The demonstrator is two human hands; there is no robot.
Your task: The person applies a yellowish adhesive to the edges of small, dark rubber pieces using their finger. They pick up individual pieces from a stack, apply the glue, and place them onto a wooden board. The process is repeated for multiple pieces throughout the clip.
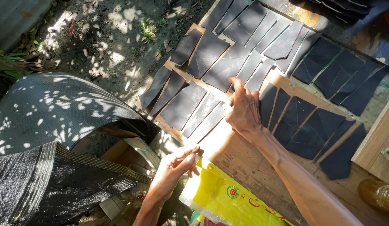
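1. Outdoors, a wooden tabletop (249, 167) stands over bare dirt ground (106, 46) with spots of sun and shade.
2. Many flat dark pieces (182, 106) lie side by side in rows on the tabletop. They cover most of it, right up to its left edge.
3. Thin strips of bare wood show between the pieces.
4. The right hand (244, 111) rests among the pieces near the middle of the tabletop. Its fingers (237, 86) are pressed close together and touch the edge of one dark piece (211, 121). I cannot tell if they pinch it.
5. The left hand (173, 167) is at the near left edge of the tabletop. Its fingers are curled shut, pinching the corner of a yellow bag (228, 196).
6. The yellow bag lies on the near edge.
7. Bare wood is open between the bag and the right arm.
8. Dark mesh cloth (52, 125) is heaped on the left, off the tabletop.
9. A brown jar (378, 194) stands at the near right corner.
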